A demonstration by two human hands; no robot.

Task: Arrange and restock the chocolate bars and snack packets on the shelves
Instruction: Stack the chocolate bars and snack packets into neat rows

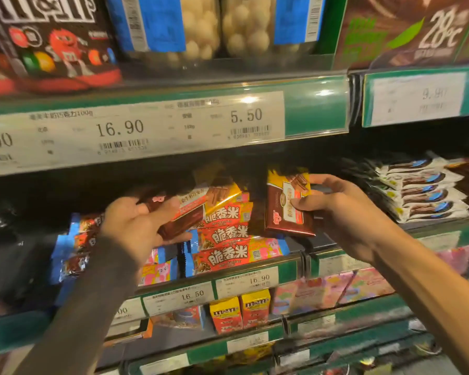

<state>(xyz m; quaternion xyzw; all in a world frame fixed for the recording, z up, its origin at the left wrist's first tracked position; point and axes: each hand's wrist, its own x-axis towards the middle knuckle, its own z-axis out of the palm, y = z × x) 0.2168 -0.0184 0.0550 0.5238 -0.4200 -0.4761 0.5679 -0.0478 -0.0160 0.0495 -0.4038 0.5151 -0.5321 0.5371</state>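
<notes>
My left hand (136,226) grips a stack of brown, red and yellow chocolate bars (198,207), lying flat and slanting up to the right above the middle shelf. My right hand (341,209) holds one brown and yellow chocolate bar (284,207) upright by its right edge, thumb across its front. Beneath both bars lies a pile of red snack packets (228,234) with white lettering on the middle shelf (287,269). Blue-edged packets (76,247) lie left of my left wrist.
Black-and-white wrapped bars (423,190) are stacked at the right of the same shelf. The upper shelf (314,109) with price labels overhangs closely above my hands. Yellow and red candy boxes (238,312) and pink boxes (336,293) stand on the shelf below.
</notes>
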